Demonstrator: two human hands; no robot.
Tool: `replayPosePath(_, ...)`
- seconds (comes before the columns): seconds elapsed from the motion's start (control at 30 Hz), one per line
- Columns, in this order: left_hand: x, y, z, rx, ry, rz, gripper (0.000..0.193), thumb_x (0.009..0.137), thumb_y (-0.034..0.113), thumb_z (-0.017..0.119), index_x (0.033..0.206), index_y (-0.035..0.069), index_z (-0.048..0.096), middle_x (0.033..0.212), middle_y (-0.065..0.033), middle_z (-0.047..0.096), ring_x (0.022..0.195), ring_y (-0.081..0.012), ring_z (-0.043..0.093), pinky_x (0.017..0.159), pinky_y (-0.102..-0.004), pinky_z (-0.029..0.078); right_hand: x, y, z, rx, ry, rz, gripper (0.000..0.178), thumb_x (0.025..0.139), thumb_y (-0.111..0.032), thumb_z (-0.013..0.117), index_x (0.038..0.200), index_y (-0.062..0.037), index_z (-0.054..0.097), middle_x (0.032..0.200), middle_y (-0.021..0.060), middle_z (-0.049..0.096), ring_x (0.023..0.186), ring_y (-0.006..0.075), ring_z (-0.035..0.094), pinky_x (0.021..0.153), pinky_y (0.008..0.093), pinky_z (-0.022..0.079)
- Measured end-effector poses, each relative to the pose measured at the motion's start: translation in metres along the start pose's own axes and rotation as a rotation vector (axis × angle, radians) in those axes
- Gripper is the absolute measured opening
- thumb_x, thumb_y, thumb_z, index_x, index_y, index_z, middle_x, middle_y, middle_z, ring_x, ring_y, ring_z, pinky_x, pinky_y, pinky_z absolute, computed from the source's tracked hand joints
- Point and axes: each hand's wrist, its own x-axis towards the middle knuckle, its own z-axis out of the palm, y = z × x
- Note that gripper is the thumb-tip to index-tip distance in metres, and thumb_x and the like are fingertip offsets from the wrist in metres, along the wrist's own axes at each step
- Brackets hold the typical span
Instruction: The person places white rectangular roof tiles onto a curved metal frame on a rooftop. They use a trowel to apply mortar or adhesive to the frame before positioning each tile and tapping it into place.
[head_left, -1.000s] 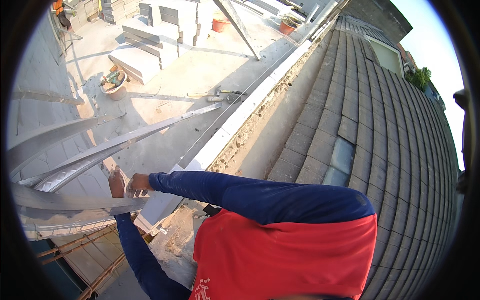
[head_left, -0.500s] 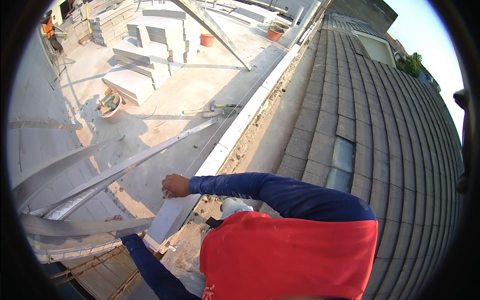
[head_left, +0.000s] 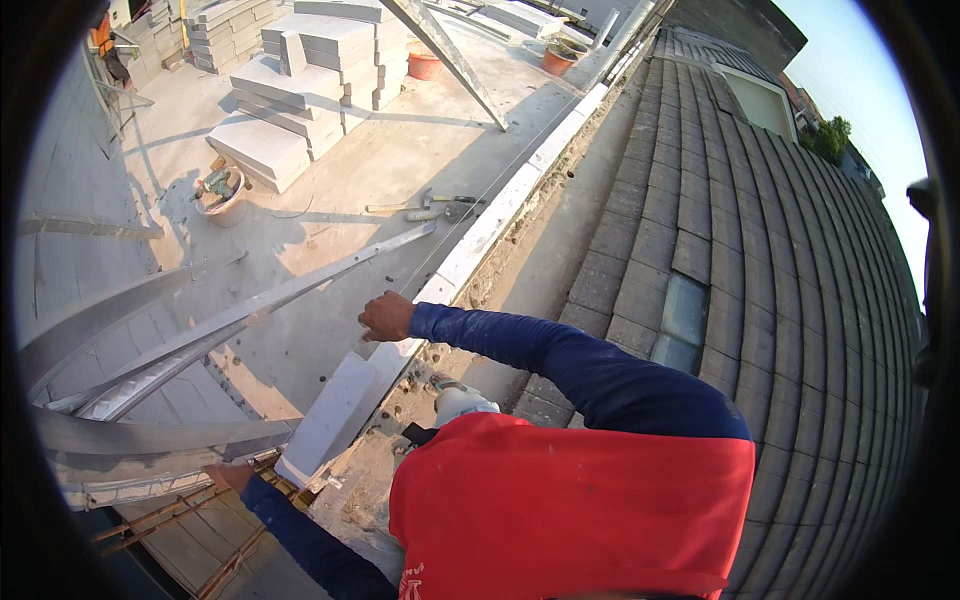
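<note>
My right hand (head_left: 388, 317) is over the inner edge of the low wall of pale blocks (head_left: 470, 252), its fingers curled. Whatever those fingers may hold is hidden. Just below it, a grey-white block (head_left: 335, 412) lies at the near end of the row, angled slightly out of line with it. A thin string line (head_left: 447, 250) runs along the wall toward that hand. My left hand (head_left: 230, 475) is low at the left, fingers stretched out beside the lower edge of a curved-looking grey beam (head_left: 160, 440); no held object shows.
Long metal bars (head_left: 270, 295) slant across the left. A hammer (head_left: 450, 199) and other tools lie on the concrete floor near a tool bucket (head_left: 222, 193). Stacked blocks (head_left: 285, 95) stand farther off. Right of the wall slopes a tiled roof (head_left: 770, 300). Rusty rebar (head_left: 180, 520) crosses an opening at lower left.
My right hand has moved up and right, away from the near block, which now sits skewed from the row. My left hand has come down from behind the beam into clearer sight.
</note>
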Motion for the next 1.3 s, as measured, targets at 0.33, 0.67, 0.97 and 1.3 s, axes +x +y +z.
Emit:
replayPosePath(0.33,-0.033,0.036,0.0,0.885,-0.246,0.837,0.03,0.076,0.014,0.078,0.101,0.001,0.066,0.102,-0.016,0.069,0.094,-0.0344,0.067,0.081,-0.0406,0.055,-0.001,0.006,0.0,0.208,0.146,-0.208,0.024,0.088,-0.027,0.07,0.097,-0.0048,0.072,0.095,0.0174,0.071,0.094,0.0399,0.066,0.082,0.0482,0.053)
replayPosePath(0.67,-0.057,0.049,0.017,0.375,0.031,0.251,0.03,0.097,0.034,0.05,0.095,0.004,0.051,0.083,-0.0081,0.052,0.07,-0.0209,0.052,0.062,-0.0353,0.045,0.026,-0.098,0.012,0.394,0.184,-0.483,0.015,0.09,-0.015,0.064,0.094,-0.0005,0.066,0.098,0.0198,0.066,0.097,0.0417,0.062,0.085,0.0488,0.05)
replayPosePath(0.97,-0.079,0.085,0.044,-0.145,0.348,-0.228,0.026,0.095,0.031,0.051,0.083,0.009,0.043,0.071,-0.0051,0.043,0.058,-0.017,0.041,0.051,-0.0325,0.034,0.039,-0.157,0.06,0.406,0.285,-0.625,0.02,0.084,-0.007,0.063,0.102,0.0029,0.066,0.105,0.0219,0.066,0.104,0.0406,0.06,0.091,0.047,0.05)
replayPosePath(1.3,-0.069,0.088,0.045,0.015,0.34,-0.126,0.032,0.097,0.034,0.05,0.09,0.003,0.051,0.081,-0.0073,0.05,0.064,-0.0198,0.049,0.057,-0.0345,0.042,0.043,-0.162,0.064,0.442,0.385,-0.616,0.02,0.081,-0.005,0.064,0.099,0.0027,0.067,0.104,0.02,0.065,0.103,0.0392,0.06,0.091,0.0467,0.05)
